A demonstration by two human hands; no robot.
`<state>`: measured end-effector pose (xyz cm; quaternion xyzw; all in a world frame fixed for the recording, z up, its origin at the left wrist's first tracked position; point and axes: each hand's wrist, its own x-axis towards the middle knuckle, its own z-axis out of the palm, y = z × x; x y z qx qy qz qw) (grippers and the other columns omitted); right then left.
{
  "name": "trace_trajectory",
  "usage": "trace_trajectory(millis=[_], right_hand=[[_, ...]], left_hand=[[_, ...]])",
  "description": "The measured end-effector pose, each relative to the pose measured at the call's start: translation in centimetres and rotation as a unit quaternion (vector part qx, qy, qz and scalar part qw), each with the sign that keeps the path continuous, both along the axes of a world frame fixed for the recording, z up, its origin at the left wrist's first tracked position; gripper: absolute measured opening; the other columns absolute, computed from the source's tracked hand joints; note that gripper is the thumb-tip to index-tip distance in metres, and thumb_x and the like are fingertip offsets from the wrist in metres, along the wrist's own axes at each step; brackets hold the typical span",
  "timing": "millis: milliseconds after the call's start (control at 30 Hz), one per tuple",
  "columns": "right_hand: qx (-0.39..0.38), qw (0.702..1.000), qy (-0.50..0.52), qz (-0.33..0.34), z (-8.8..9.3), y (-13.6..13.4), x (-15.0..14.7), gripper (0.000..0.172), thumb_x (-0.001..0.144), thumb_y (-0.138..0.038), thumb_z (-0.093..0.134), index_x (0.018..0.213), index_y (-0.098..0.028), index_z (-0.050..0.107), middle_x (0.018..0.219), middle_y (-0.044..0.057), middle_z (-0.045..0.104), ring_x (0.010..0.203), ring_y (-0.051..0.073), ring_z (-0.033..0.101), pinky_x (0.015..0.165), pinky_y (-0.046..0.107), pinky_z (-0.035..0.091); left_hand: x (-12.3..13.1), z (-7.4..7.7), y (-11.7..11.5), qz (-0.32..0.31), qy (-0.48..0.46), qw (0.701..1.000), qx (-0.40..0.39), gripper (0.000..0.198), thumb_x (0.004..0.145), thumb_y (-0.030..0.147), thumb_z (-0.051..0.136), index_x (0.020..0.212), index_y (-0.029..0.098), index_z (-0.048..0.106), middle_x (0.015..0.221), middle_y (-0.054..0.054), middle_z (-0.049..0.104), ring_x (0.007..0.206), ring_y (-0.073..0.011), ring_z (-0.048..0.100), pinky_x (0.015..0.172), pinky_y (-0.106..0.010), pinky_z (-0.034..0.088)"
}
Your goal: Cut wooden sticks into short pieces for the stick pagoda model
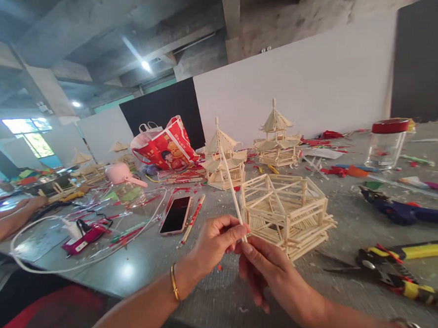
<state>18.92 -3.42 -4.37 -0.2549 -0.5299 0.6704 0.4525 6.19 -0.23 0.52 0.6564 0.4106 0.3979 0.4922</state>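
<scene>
1. A thin wooden stick [232, 189] is being pinched at its lower end by both hands, just in front of the unfinished stick frame [286, 212], from which every place below is being reckoned.
2. The stick is being held tilted, with its upper end leaning up and away to the left of the frame.
3. The left hand [214, 243] is being closed on the stick between thumb and forefinger, the other fingers being curled underneath. A gold bangle [175, 282] is being worn on its wrist.
4. The right hand [268, 271] is being pressed fingertip to fingertip against the left hand, thumb and forefinger gripping the stick's bottom end, at the frame's front left corner. Whether the frame is being touched cannot be told.
5. The frame is being borne by the grey table [348, 226].
6. Behind the frame, 2 finished pagoda models are being displayed: 1 behind and to the left [224, 159], 1 straight behind [278, 138].
7. Left of the frame, a phone [176, 215] is lying screen up, with a red pencil [193, 219] between it and the frame.
8. Further behind on the left, a red-and-white bag [166, 146] is being propped on the table. Far to the left, another person's forearm [8, 215] is being rested there.
9. Right of the frame, yellow-handled pliers [394, 273] are lying to the front and a blue tool [405, 212] level with it. A red-lidded jar [387, 142] is standing behind.
</scene>
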Motion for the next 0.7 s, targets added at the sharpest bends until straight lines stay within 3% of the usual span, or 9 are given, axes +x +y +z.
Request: trace_trajectory(millis=[233, 467, 700], right_hand=[[0.007, 0.999, 0.020, -0.028, 0.5, -0.1, -0.1, 0.044, 0.078, -0.057, 0.046, 0.077, -0.014, 0.042, 0.056, -0.003, 0.050, 0.030, 0.004, 0.042, 0.026, 0.012, 0.030], [0.021, 0.999, -0.017, -0.038, -0.1, 0.0, -0.2, 0.045, 0.079, -0.058, 0.044, 0.086, -0.014, 0.042, 0.060, -0.002, 0.051, 0.031, 0.006, 0.043, 0.025, 0.013, 0.030], [0.098, 0.988, -0.107, -0.057, -1.0, -0.3, 0.0, 0.038, 0.086, -0.051, 0.037, 0.078, -0.014, 0.043, 0.060, -0.001, 0.049, 0.034, 0.004, 0.042, 0.029, 0.013, 0.030]], left_hand=[[0.2, -0.9, -0.3, -0.060, -0.094, 0.992, -0.063, 0.032, 0.072, 0.041, 0.060, 0.090, 0.015, 0.064, 0.053, 0.003, 0.047, 0.047, -0.0060, 0.040, 0.047, -0.019, 0.029], [0.4, -0.5, -0.8, -0.028, -0.039, 0.998, -0.032, 0.026, 0.071, 0.038, 0.060, 0.061, 0.013, 0.058, 0.052, 0.003, 0.044, 0.050, -0.0070, 0.038, 0.049, -0.022, 0.028], [0.3, 0.1, -1.2, -0.016, -0.067, 0.996, -0.062, 0.026, 0.064, 0.036, 0.065, 0.057, 0.013, 0.058, 0.051, 0.003, 0.046, 0.049, -0.0069, 0.038, 0.050, -0.023, 0.026]])
